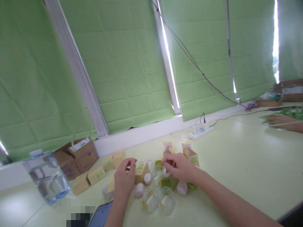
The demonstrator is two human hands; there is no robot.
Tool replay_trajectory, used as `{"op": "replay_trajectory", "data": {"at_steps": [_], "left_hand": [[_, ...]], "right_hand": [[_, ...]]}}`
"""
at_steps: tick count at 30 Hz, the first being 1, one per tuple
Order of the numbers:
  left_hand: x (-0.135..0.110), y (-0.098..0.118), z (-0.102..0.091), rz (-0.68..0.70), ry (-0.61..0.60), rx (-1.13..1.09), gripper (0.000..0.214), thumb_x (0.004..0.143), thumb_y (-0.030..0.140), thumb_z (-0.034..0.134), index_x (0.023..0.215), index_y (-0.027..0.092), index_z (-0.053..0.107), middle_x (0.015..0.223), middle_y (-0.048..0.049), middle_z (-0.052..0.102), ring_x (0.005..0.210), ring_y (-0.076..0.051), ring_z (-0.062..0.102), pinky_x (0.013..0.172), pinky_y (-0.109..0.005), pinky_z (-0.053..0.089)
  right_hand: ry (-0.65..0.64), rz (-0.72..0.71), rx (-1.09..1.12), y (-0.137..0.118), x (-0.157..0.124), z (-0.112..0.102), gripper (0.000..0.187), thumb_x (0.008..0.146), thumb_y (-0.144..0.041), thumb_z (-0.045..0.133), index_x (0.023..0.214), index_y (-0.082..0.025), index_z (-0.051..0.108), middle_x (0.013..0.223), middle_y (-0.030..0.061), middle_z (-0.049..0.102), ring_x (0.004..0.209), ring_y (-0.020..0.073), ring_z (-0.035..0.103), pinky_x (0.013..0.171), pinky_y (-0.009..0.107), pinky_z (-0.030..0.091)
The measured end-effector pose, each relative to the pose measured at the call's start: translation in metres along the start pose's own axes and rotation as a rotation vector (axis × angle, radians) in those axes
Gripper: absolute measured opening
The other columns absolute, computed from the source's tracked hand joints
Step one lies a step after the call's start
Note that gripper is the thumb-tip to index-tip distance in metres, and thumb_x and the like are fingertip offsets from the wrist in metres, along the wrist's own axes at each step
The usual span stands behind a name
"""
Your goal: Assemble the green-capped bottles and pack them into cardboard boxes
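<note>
My left hand (124, 176) hovers over the table with its fingers curled in a pinch beside a small tan box with a green label (141, 171). My right hand (178, 167) is also pinched, over a cluster of small clear jars (163, 201), green lids (166, 182) and pale round balls (139, 190). What either hand holds is too small to make out. Two small brown bottles (190, 153) stand just behind my right hand.
More tan boxes (96, 175) and brown cartons (81, 154) lie at the left, next to a clear water bottle (47, 176). A phone (100, 216) lies at the near edge. A white power strip (200, 132) sits by the green blinds. Another person's hand (284, 121) rests far right.
</note>
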State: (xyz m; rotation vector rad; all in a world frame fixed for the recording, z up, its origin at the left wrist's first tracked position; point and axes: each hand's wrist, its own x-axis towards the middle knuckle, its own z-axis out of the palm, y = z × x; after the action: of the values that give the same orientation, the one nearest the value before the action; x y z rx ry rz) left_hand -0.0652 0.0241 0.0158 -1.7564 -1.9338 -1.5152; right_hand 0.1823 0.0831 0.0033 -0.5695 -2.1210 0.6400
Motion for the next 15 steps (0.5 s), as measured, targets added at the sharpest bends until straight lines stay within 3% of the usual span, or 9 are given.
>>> {"op": "replay_trajectory", "data": {"at_steps": [2, 4, 6, 8, 15], "left_hand": [[-0.006, 0.011, 0.004, 0.0, -0.062, -0.02, 0.033, 0.091, 0.045, 0.044, 0.083, 0.021, 0.064, 0.076, -0.0013, 0.069, 0.071, -0.019, 0.064, 0.067, -0.028, 0.048], [-0.015, 0.024, 0.014, 0.052, -0.211, 0.023, 0.033, 0.093, 0.041, 0.041, 0.081, 0.02, 0.064, 0.067, 0.0002, 0.065, 0.064, -0.018, 0.061, 0.062, -0.026, 0.044], [-0.025, 0.034, 0.024, 0.179, -0.415, 0.133, 0.027, 0.09, 0.03, 0.045, 0.077, 0.02, 0.066, 0.072, -0.0012, 0.067, 0.071, -0.018, 0.061, 0.066, -0.027, 0.043], [-0.032, 0.04, 0.031, 0.236, -0.495, 0.17, 0.023, 0.087, 0.022, 0.047, 0.079, 0.02, 0.068, 0.08, -0.0032, 0.07, 0.077, -0.019, 0.062, 0.071, -0.028, 0.042], [-0.031, 0.043, 0.028, 0.193, -0.521, 0.122, 0.027, 0.09, 0.026, 0.045, 0.083, 0.019, 0.07, 0.08, -0.0043, 0.071, 0.077, -0.019, 0.063, 0.071, -0.029, 0.042]], "right_hand": [[-0.027, 0.009, 0.005, 0.001, -0.001, 0.005, 0.019, 0.088, -0.018, 0.051, 0.09, -0.016, 0.07, 0.067, 0.0002, 0.067, 0.06, 0.0119, 0.058, 0.058, 0.021, 0.042], [-0.109, -0.01, -0.012, 0.001, -0.002, 0.014, 0.018, 0.086, -0.017, 0.052, 0.087, -0.017, 0.07, 0.066, -0.0012, 0.065, 0.058, 0.0108, 0.055, 0.056, 0.02, 0.039], [-0.218, -0.02, -0.037, 0.0, -0.003, 0.023, 0.017, 0.085, -0.017, 0.053, 0.079, -0.016, 0.068, 0.063, -0.0029, 0.06, 0.056, 0.0094, 0.05, 0.052, 0.019, 0.035], [-0.291, -0.022, -0.053, 0.0, -0.004, 0.028, 0.017, 0.084, -0.017, 0.052, 0.072, -0.015, 0.064, 0.06, -0.0041, 0.055, 0.055, 0.0083, 0.046, 0.05, 0.019, 0.031], [-0.325, 0.002, -0.065, 0.0, -0.005, 0.025, 0.018, 0.084, -0.018, 0.052, 0.067, -0.015, 0.059, 0.056, -0.0057, 0.048, 0.052, 0.0074, 0.042, 0.048, 0.019, 0.027]]}}
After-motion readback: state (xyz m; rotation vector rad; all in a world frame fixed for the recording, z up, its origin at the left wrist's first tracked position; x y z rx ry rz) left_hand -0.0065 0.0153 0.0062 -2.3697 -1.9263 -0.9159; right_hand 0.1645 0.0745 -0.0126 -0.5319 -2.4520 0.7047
